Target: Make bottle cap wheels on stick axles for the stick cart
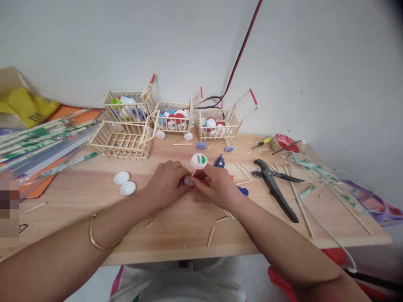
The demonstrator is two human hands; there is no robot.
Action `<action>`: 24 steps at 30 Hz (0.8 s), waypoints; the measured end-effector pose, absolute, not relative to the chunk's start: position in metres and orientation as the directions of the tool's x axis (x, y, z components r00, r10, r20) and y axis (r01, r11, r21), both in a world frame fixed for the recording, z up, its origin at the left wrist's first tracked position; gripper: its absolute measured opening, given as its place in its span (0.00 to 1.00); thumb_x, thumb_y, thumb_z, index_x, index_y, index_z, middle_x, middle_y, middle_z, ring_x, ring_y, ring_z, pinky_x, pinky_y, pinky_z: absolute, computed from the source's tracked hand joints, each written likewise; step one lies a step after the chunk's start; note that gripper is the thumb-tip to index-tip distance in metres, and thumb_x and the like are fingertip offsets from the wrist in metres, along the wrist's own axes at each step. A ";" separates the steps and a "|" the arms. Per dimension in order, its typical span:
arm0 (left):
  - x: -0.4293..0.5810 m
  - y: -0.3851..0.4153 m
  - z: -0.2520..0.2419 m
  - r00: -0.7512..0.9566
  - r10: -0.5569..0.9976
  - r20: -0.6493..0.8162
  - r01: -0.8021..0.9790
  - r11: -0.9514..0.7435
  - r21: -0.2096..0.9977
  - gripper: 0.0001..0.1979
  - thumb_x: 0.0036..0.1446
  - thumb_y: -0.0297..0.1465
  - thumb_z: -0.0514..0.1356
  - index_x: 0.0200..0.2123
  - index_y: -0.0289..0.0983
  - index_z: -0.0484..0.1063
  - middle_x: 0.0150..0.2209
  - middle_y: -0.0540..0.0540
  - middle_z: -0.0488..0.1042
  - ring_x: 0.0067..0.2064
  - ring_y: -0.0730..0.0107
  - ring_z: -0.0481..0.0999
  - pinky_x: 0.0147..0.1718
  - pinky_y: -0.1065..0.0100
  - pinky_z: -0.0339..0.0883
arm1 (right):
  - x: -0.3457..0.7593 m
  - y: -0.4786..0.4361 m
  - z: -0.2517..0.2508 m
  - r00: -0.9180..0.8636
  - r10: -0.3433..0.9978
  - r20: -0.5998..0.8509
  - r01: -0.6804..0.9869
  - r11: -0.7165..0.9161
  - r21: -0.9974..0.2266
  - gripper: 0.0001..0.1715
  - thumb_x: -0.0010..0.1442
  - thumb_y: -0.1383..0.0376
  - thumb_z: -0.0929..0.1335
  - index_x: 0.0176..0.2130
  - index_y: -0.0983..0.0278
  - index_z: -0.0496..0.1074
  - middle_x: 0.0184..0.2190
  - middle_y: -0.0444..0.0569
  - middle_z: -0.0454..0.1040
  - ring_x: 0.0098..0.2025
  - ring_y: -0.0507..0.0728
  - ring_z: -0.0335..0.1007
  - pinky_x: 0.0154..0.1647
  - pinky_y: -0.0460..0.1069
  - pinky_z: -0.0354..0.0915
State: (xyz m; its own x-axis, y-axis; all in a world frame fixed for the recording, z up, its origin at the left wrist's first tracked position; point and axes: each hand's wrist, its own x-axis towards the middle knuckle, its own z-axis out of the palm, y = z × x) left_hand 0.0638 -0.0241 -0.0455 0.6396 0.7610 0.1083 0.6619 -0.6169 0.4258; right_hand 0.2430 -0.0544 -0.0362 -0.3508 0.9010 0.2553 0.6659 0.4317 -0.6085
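Over the middle of the table, both hands are closed around a small piece made of a short wooden stick point(193, 172) with bottle caps. A white bottle cap with a green mark point(199, 161) sits at the stick's upper end. My left hand point(168, 182) pinches a second pale cap point(189, 180) at the lower end, partly covered by fingers. With thumb and fingers, my right hand point(218, 184) grips the stick just below the marked cap. A blue glue gun point(219, 162) lies behind my right hand, mostly hidden. Two white caps point(128, 188) rest left of my left hand.
Several small stick carts stand along the wall, such as a bare one point(121, 140) and a cap-filled one point(218, 123). Black pliers point(277, 193), a yellow cutter point(263, 142) and a tape roll point(283, 144) lie right. Wrapped sticks point(47, 147) are piled left; offcuts point(210, 236) lie nearby.
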 end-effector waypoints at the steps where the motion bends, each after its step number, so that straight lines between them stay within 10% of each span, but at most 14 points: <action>1: 0.064 -0.024 -0.045 0.639 0.761 0.112 0.661 -0.617 0.427 0.08 0.56 0.35 0.59 0.37 0.39 0.75 0.35 0.45 0.73 0.39 0.61 0.69 0.38 0.63 0.59 | 0.243 -0.054 -0.036 -0.349 0.903 0.252 0.662 0.428 -0.616 0.01 0.57 0.68 0.66 0.34 0.64 0.68 0.29 0.46 0.76 0.29 0.52 0.71 0.30 0.45 0.62; 24: 0.064 -0.025 -0.043 0.642 0.758 0.114 0.672 -0.628 0.393 0.09 0.56 0.36 0.58 0.35 0.39 0.74 0.34 0.46 0.72 0.38 0.61 0.69 0.36 0.62 0.58 | 0.246 -0.053 -0.024 -0.350 0.915 0.201 0.570 0.378 -0.730 0.08 0.53 0.71 0.65 0.36 0.65 0.70 0.26 0.42 0.69 0.26 0.48 0.63 0.26 0.42 0.58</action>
State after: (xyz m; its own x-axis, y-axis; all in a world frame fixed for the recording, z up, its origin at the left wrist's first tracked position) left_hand 0.0637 -0.0253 -0.0434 0.6419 0.7582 0.1142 0.6717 -0.6279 0.3931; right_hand 0.2464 -0.0533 -0.0245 -0.3496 0.9150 0.2013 0.5697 0.3782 -0.7297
